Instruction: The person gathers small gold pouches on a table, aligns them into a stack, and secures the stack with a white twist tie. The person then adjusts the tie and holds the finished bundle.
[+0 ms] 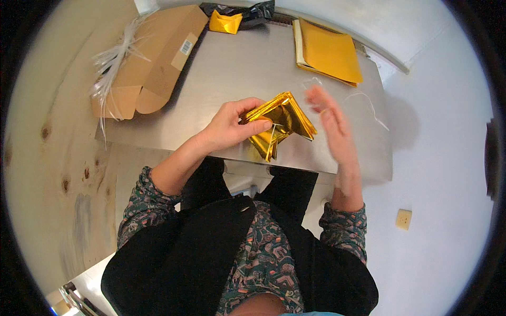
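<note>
My left hand (pixel 234 125) is closed on a folded piece of shiny gold foil (pixel 295 117), just above the near edge of the metal table. Its thumb presses on top, beside a thin white strip (pixel 274 138) lying across the foil. The foil is layered in flat folds and bends into an angled shape, with two ends pointing toward me. My right hand (pixel 334 126) is raised to the right of the foil, apart from it. Motion blurs its fingers, so whether they hold anything cannot be made out. A thin clear loop (pixel 314 82) shows near its fingertips.
On the metal table (pixel 232 63) an open cardboard box (pixel 158 63) stands at left, with a bundle of white plastic strands (pixel 118 60) over its side. At the back are a folded gold piece (pixel 225 22), black plastic (pixel 258 13) and a yellow-orange stack (pixel 331 51). A white strand (pixel 371 105) lies at right.
</note>
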Demonstrator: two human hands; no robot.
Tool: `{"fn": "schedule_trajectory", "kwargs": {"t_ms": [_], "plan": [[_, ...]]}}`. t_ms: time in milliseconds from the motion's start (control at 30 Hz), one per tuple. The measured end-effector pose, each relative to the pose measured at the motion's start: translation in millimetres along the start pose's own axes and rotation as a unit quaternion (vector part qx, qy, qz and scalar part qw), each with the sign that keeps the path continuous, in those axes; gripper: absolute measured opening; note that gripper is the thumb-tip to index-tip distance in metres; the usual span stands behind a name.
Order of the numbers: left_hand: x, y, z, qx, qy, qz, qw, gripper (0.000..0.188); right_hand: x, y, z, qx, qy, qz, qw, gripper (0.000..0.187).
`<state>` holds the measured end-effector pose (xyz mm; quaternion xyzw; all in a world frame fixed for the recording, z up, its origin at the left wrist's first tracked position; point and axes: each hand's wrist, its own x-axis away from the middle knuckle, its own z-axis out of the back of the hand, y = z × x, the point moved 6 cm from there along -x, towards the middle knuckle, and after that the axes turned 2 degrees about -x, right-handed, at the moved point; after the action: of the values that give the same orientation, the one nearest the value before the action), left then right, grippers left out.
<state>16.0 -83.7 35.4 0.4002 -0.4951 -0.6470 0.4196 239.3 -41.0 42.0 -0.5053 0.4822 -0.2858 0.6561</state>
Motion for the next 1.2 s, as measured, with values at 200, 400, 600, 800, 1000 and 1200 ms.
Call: {"fn": "schedule_trajectory", "kwargs": {"t_ms": [200,400,600,800,1000,1200], "plan": [[4.2,-14.2,11.8,0.219,0.024,0.04,0.975,0.042,-24.0,49.1,72.8,0.522,0.114,0.048,0.844,0.033],[10.0,-13.9,12.7,0.366,0.012,0.023,0.93,0.057,-24.7,63.3,80.7,0.559,0.075,0.026,0.825,0.013],[4.5,-10.4,3.2,0.425,0.017,0.051,0.904,0.064,-13.9,41.4,34.5,0.196,0.007,-0.124,0.973,0.012],[-6.6,-13.0,-10.6,0.467,0.006,0.076,0.881,0.06,-4.1,-11.8,-12.7,0.171,-0.115,-0.049,0.977,0.014],[-12.0,-20.2,-13.7,0.46,0.002,0.091,0.883,0.055,7.1,-45.5,-27.2,0.174,-0.167,-0.042,0.97,0.016],[-16.0,-26.0,-21.8,0.493,0.0,0.092,0.865,0.053,10.0,-59.9,-36.2,0.16,-0.213,-0.046,0.963,0.02]]}}
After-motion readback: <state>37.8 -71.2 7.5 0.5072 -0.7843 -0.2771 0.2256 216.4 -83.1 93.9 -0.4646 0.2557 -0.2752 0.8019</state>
